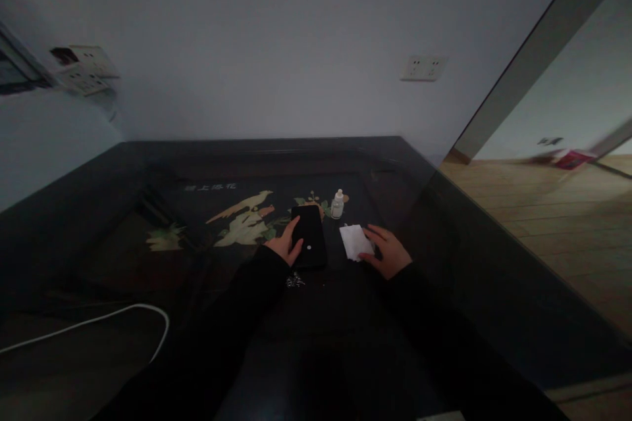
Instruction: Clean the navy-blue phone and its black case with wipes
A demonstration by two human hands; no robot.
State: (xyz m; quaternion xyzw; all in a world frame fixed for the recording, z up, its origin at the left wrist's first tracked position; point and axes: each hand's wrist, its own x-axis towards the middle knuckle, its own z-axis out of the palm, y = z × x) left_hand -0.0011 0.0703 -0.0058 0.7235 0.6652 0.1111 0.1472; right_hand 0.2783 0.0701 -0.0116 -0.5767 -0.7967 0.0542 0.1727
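A black smartphone [312, 230] lies flat on the dark table, with a small white spot [309, 247] on its lower part. My left hand [285, 242] rests along its left edge, the index finger stretched out and the thumb apart from it. To the right of the phone is a folded white tissue [352, 241]. My right hand [388, 251] has its thumb and fingers around the tissue's right side, touching it. Just beyond the tissue stands a small clear bottle [337, 204] with a white cap, upright.
Small shiny bits or a reflection [295, 280] show below the phone. A white cable [133, 307] curves over the left side of the table. Bird and flower pictures [244, 227] decorate the tabletop [474, 289]. Wall sockets [423, 68] are at the back.
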